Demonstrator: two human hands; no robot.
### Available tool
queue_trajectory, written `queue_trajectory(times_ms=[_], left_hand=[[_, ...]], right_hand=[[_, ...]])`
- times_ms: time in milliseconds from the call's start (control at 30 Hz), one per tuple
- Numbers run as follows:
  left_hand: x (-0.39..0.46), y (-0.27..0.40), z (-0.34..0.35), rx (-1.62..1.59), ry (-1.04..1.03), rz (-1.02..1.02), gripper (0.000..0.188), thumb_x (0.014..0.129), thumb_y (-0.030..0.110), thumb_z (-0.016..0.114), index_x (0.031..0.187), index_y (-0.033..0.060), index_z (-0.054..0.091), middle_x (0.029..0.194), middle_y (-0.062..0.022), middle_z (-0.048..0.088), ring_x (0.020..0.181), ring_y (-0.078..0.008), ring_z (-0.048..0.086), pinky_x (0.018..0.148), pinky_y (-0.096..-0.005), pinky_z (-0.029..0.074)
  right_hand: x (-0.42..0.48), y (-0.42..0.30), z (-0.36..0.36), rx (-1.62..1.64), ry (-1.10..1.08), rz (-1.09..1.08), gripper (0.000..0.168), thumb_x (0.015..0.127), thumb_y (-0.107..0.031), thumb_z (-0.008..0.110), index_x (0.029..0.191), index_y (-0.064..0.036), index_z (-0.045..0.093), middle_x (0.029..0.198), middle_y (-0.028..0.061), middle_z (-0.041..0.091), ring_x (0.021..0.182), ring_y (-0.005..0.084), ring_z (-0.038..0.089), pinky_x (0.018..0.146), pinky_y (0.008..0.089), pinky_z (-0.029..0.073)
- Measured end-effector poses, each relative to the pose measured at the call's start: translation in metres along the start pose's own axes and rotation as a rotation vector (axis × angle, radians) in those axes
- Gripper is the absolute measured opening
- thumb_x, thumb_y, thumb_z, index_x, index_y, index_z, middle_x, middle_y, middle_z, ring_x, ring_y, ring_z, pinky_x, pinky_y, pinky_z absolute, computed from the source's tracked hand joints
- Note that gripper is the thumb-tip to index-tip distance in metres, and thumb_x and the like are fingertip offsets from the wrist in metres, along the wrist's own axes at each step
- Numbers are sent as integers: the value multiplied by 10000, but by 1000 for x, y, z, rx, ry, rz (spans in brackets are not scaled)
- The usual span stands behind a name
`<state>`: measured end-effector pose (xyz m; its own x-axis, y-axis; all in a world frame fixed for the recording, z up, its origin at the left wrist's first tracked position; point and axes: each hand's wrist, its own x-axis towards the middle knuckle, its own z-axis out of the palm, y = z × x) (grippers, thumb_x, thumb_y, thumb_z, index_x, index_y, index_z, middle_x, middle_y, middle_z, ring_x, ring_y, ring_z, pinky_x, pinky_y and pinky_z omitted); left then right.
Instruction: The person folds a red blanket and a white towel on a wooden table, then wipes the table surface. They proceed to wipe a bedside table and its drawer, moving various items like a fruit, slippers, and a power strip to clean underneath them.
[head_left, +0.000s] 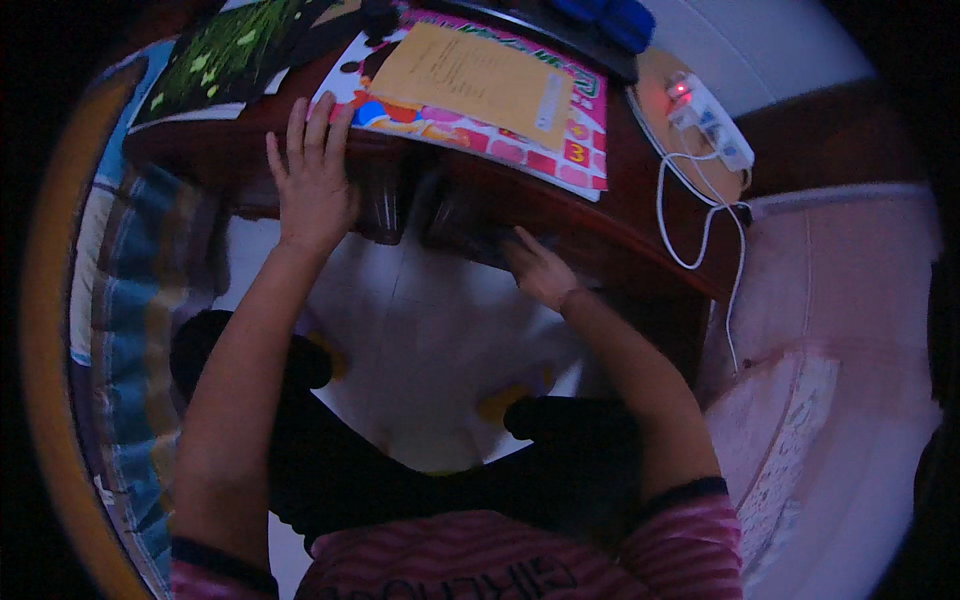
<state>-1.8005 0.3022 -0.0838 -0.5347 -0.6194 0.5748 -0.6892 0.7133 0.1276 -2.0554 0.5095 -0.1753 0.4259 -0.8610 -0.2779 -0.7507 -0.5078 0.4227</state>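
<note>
My left hand (316, 176) lies at the front edge of a dark reddish-brown wooden desk (247, 139), its fingers apart and reaching onto the top. It holds nothing. Below the desk's front, my right hand (546, 274) is bent inward with a finger extended, beside a dark, shiny surface too dim to name. Blur and shadow hide whether its fingertips grip anything. Between the hands, a dark glossy ridged object (384, 210) shows under the edge. On the desk, a brown paper envelope (480, 82) bearing writing rests on a colorful children's book (525, 161).
A white power strip (712, 124) with a red light sits at the right, its white cable (664, 202) hanging down. Dark printed sheets (225, 64) lie at the left. A blue object (607, 22) is at the back. Patterned fabric (135, 322) lines the left side.
</note>
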Motion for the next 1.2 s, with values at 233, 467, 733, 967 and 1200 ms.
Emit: queue_trajectory(times_ms=[233, 467, 733, 967, 1200], left_hand=[[0, 0, -16, 27, -97, 12, 868, 659, 130, 681, 1373, 125, 187, 1438, -71, 164, 1348, -287, 93, 1047, -542, 87], [-17, 50, -35, -276, 128, -13, 747, 620, 6, 602, 1311, 106, 338, 1406, -136, 226, 1331, -331, 139, 1040, -542, 113], [-22, 160, -37, -301, -202, 389, 734, 633, -26, 594, 1307, 136, 355, 1406, -115, 245, 1320, -349, 166, 1034, -566, 112], [2, 184, -26, -255, -286, 364, 797, 623, -25, 575, 1356, 111, 291, 1421, -75, 235, 1329, -272, 178, 1049, -534, 57], [1, 177, -23, -151, -268, 397, 790, 641, -55, 519, 1368, 124, 270, 1421, -61, 243, 1328, -254, 186, 1056, -518, 45]], right_hand=[[-72, -48, -34, 624, 68, 633, 315, 709, -89, 536, 1010, -58, 622, 1173, 142, 520, 1122, 249, 473, 1042, 372, 277], [-74, -92, -3, 1877, 284, 1462, 286, 797, -222, 539, 1005, -45, 624, 1194, 165, 500, 1087, 273, 486, 879, 316, 406], [-29, -50, -6, 1864, 1289, 1550, 400, 827, -219, 570, 1155, -4, 489, 1081, 125, 575, 1004, 212, 532, 852, 341, 436], [-26, -37, 9, 2985, 1696, 1047, 439, 856, -333, 492, 1200, -61, 471, 1130, 87, 547, 1038, 233, 513, 864, 401, 443], [-21, -25, -17, 3022, 1726, 1210, 402, 893, -390, 402, 1151, -105, 520, 1091, 62, 575, 989, 226, 540, 889, 413, 427]])
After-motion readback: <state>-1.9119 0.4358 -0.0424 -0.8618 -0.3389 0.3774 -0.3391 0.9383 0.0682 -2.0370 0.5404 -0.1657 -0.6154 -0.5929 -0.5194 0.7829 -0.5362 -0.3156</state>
